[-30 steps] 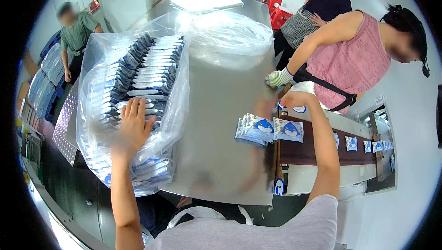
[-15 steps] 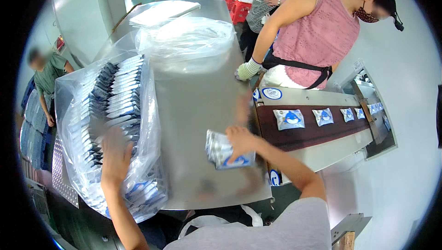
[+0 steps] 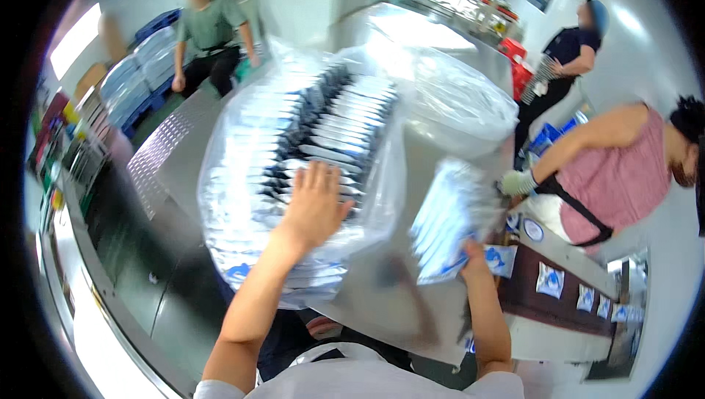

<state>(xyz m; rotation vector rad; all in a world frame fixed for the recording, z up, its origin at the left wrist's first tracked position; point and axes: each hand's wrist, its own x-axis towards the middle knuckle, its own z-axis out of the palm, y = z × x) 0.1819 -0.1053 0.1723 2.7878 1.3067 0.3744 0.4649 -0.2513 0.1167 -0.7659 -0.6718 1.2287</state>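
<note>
A big clear plastic bag (image 3: 389, 201) stands in front of me, filled with rows of silver-and-blue packets (image 3: 352, 116). My left hand (image 3: 317, 204) lies on the packets inside it, palm down with fingers stretched out. To the right of the bag, my right hand (image 3: 476, 256) grips a stack of the same sachets (image 3: 443, 226) by its lower right edge. The stack is tilted and smeared by motion, held above the metal table (image 3: 400, 252). Part of the thumb shows on the near side; the other fingers are mostly hidden.
A brown conveyor belt (image 3: 525, 281) on the right carries several packets in a line. Beside it stands a co-worker in a pink top (image 3: 609, 179), a gloved hand on the table edge. More clear plastic (image 3: 463, 94) lies behind the bag. Two other people are farther back.
My view has swung left, so the bag now sits nearer the middle. The right hand has lifted the sachet stack off the table and brought it nearer the bag; the left stays on the packets.
</note>
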